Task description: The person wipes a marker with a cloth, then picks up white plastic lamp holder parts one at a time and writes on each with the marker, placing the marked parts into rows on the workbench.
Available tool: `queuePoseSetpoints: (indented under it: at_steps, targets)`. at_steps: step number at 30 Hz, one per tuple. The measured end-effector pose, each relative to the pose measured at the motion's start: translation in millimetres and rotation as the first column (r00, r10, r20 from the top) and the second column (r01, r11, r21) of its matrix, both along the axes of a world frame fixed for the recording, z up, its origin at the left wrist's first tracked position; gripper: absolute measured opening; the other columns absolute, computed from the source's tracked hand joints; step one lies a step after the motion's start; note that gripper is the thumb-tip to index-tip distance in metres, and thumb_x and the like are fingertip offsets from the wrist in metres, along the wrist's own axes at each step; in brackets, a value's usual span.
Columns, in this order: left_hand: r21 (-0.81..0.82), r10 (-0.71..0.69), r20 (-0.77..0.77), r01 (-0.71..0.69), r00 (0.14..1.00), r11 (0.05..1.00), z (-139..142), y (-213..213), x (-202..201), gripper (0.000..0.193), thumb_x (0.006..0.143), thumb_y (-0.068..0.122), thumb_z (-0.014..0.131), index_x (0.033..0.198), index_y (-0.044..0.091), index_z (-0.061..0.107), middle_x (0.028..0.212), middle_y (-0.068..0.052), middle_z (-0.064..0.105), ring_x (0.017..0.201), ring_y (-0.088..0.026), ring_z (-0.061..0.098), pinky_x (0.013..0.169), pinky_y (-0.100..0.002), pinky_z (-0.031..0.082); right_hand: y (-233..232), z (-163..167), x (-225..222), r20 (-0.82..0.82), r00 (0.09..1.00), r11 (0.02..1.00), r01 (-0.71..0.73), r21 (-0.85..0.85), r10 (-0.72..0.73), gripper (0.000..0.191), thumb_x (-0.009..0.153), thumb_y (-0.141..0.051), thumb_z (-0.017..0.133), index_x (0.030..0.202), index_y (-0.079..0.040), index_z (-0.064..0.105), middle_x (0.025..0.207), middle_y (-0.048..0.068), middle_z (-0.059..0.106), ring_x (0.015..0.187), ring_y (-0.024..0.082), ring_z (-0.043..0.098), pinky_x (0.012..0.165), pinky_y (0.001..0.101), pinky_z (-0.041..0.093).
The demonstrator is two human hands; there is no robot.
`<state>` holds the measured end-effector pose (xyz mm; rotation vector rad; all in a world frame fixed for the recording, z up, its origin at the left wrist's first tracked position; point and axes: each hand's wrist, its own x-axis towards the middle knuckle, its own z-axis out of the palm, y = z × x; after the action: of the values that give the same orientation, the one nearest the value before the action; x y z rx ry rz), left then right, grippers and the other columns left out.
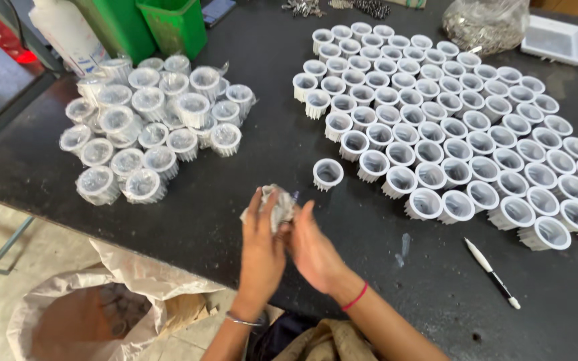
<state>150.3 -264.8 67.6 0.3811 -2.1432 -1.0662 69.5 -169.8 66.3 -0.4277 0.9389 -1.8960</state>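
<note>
Both hands work together: my left hand [261, 247] and right hand [312, 249] pinch one wrapped white cup [274, 208], peeling its plastic above the desk [222, 200].

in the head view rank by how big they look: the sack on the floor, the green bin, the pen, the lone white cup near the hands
1. Sack, though it is cut off by the frame edge.
2. Green bin, partly cut off at the top.
3. Pen and lone white cup: the pen is longer but thin, so I would not rank them.

wrapped cups [152, 127] left – table [269, 154] | unwrapped cups [449, 127] right – pen [493, 273] before
</note>
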Motion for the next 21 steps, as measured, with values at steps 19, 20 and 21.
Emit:
queuePoseSetpoints:
  at_steps: [19,20,21]
  targets:
    - [-0.122,0.595,-0.242,-0.632,0.767,0.765,22,-405,38,0.032,0.098,-0.001,0.071,0.128,0.005,0.063,0.114,-0.015,0.071,0.105,-0.031,0.069,0.091,-0.038,0.054,-210,-61,-33,-0.963,0.025,0.958,0.096,0.271,0.270,0.042,0.097,-0.040,0.061,0.128,-0.012,0.064,0.135,0.007,0.060,0.125,0.029,0.053,0.101,0.0440,0.040]
    - [-0.037,0.522,-0.318,-0.560,0.792,0.828,24,-438,29,0.030,0.099,-0.002,0.070,0.128,0.004,0.063,0.113,-0.012,0.071,0.106,-0.025,0.068,0.094,-0.035,0.054,-223,-64,-34,-0.961,-0.119,0.963,0.134,0.233,0.249,0.042,0.093,-0.038,0.065,0.127,-0.012,0.064,0.133,0.007,0.059,0.123,0.031,0.052,0.097,0.0459,0.039]
    - [0.043,0.450,-0.394,-0.473,0.801,0.880,24,-468,18,0.029,0.100,-0.004,0.069,0.127,0.003,0.063,0.112,-0.008,0.072,0.107,-0.019,0.067,0.098,-0.033,0.053,-230,-67,-37,-0.953,-0.162,0.961,0.150,0.234,0.257,0.044,0.093,-0.039,0.065,0.128,-0.012,0.063,0.133,0.007,0.059,0.122,0.031,0.052,0.095,0.0466,0.040]
